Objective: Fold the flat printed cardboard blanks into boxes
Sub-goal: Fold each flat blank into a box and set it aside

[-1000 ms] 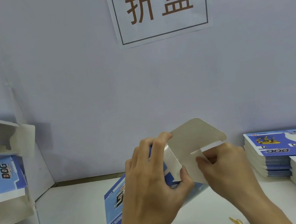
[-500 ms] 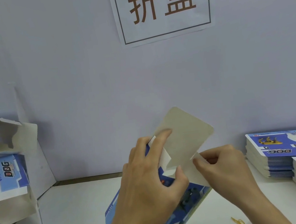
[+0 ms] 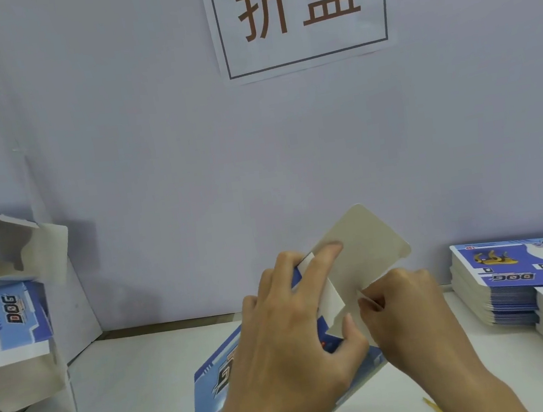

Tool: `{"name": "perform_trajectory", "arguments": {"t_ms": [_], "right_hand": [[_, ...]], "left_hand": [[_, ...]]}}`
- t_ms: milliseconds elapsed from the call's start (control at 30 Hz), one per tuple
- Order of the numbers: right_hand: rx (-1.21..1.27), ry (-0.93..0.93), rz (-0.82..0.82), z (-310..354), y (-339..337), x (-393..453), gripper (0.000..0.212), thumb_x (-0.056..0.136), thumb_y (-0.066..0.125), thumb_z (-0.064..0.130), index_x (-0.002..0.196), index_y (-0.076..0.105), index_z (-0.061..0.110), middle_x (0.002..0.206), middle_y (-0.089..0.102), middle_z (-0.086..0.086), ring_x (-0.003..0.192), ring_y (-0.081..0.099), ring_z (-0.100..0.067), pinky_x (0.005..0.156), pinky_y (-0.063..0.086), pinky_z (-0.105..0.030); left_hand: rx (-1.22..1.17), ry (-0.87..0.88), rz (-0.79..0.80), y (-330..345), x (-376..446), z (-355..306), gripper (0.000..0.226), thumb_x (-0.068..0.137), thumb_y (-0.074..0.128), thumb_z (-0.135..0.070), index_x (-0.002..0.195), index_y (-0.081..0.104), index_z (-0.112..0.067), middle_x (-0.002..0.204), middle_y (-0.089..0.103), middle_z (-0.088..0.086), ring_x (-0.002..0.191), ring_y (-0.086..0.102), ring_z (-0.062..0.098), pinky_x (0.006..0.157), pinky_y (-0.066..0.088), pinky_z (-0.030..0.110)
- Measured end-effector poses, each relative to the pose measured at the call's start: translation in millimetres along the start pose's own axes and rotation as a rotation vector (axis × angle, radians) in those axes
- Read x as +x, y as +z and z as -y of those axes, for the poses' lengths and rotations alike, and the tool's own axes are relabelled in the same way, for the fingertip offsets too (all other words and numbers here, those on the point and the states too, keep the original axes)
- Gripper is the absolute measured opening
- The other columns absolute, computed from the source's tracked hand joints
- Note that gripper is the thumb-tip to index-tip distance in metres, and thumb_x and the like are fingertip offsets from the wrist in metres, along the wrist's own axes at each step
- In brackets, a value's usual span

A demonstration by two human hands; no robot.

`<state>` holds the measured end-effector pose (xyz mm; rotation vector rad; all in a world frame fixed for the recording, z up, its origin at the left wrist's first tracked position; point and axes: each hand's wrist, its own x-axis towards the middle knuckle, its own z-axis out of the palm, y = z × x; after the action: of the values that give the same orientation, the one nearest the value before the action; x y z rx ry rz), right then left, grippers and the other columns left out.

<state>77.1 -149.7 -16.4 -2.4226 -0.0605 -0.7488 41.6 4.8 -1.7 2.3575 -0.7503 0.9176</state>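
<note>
A blue printed box blank [image 3: 214, 382], partly formed, is held above the white table at centre. Its grey end flap [image 3: 369, 248] sticks up and to the right. My left hand [image 3: 282, 349] grips the box's upper end, forefinger laid across the flap and thumb pressing a small white side flap [image 3: 330, 298]. My right hand [image 3: 411, 311] pinches the flap's lower right edge with curled fingers. The box's lower part is hidden behind my left wrist.
Two stacks of flat blanks [image 3: 521, 276] lie at the right edge of the white table [image 3: 132, 390]. Folded boxes [image 3: 13, 329] are piled at the far left. A paper sign [image 3: 300, 12] hangs on the wall behind. A small yellow scrap [image 3: 434, 407] lies near my right wrist.
The box has tilted so that its end flap swung up and leftward, from lying sideways to standing more upright. Both hands kept their hold and shifted slightly with it.
</note>
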Motion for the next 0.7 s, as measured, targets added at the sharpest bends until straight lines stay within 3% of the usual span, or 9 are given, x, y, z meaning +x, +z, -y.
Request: {"name": "perform_trajectory", "arguments": {"t_ms": [67,167,233,300,400,500,600,700], "right_hand": [[-0.01,-0.017,0.039,-2.1,1.4,-0.5,0.045,0.082,0.055,0.005,0.049,0.025,0.011,0.049,0.023,0.0,0.048,0.016,-0.016,0.042,0.015,-0.023],[0.228,-0.012,0.147,-7.3,-1.6,0.7,0.042,0.087,0.057,0.014,0.048,0.04,0.008,0.044,0.027,0.004,0.047,0.019,-0.013,0.041,0.018,-0.022],[0.41,-0.005,0.218,-9.2,-5.2,1.7,0.031,0.091,0.057,0.027,0.068,0.071,0.01,0.047,0.052,0.005,0.047,0.037,-0.011,0.043,0.033,-0.029],[0.592,0.013,0.238,-9.3,-8.8,3.0,0.029,0.093,0.056,0.044,0.094,0.079,0.026,0.075,0.075,0.008,0.067,0.067,-0.009,0.058,0.056,-0.033],[0.861,-0.046,0.329,-12.3,-6.8,2.1,0.045,0.083,0.051,0.069,0.118,0.069,0.046,0.115,0.072,0.018,0.107,0.067,-0.004,0.08,0.057,-0.03],[1.03,-0.135,0.36,-9.0,-1.5,-4.1,0.061,0.079,0.055,0.074,0.136,0.05,0.053,0.14,0.058,0.012,0.127,0.057,-0.009,0.101,0.046,-0.044],[1.084,-0.174,0.343,-1.9,2.2,-8.5,0.07,0.075,0.059,0.079,0.14,0.041,0.058,0.147,0.051,0.002,0.13,0.056,-0.016,0.108,0.042,-0.052],[1.053,-0.205,0.319,2.5,1.1,-8.0,0.055,0.082,0.056,0.065,0.135,0.052,0.051,0.132,0.062,0.0,0.113,0.067,-0.02,0.096,0.054,-0.05]], "left_hand": [[0.014,-0.017,-0.003,-0.9,0.9,1.2,0.064,0.077,0.036,-0.058,0.136,0.012,-0.06,0.115,0.028,-0.029,0.103,0.039,0.002,0.089,0.045,0.03],[-0.042,-0.083,-0.017,-6.2,2.4,8.1,0.065,0.075,0.038,-0.058,0.137,0.018,-0.06,0.113,0.032,-0.028,0.097,0.044,0.003,0.083,0.051,0.034],[-0.12,-0.136,-0.052,-8.8,2.6,13.6,0.065,0.075,0.043,-0.058,0.137,0.025,-0.06,0.112,0.037,-0.026,0.094,0.048,0.005,0.078,0.053,0.033],[-0.19,-0.183,-0.119,-10.4,2.9,18.0,0.063,0.079,0.051,-0.054,0.139,0.033,-0.055,0.109,0.041,-0.025,0.091,0.05,0.006,0.074,0.052,0.023],[-0.387,-0.288,-0.262,-12.7,2.2,25.1,0.051,0.087,0.061,-0.037,0.132,0.045,-0.055,0.114,0.05,-0.027,0.094,0.058,0.007,0.072,0.052,0.016],[-0.915,-0.506,-0.313,-15.9,5.4,28.5,0.041,0.096,0.057,-0.019,0.119,0.059,-0.053,0.117,0.07,-0.007,0.089,0.074,0.026,0.06,0.061,0.034],[-1.159,-0.569,-0.327,-14.2,6.7,29.3,0.037,0.088,0.059,-0.022,0.119,0.063,-0.043,0.104,0.076,0.01,0.081,0.075,0.034,0.052,0.059,0.035],[-1.143,-0.579,-0.347,-12.4,6.7,33.4,0.035,0.094,0.056,-0.018,0.119,0.063,-0.042,0.102,0.076,0.011,0.081,0.075,0.034,0.053,0.059,0.036]]}}
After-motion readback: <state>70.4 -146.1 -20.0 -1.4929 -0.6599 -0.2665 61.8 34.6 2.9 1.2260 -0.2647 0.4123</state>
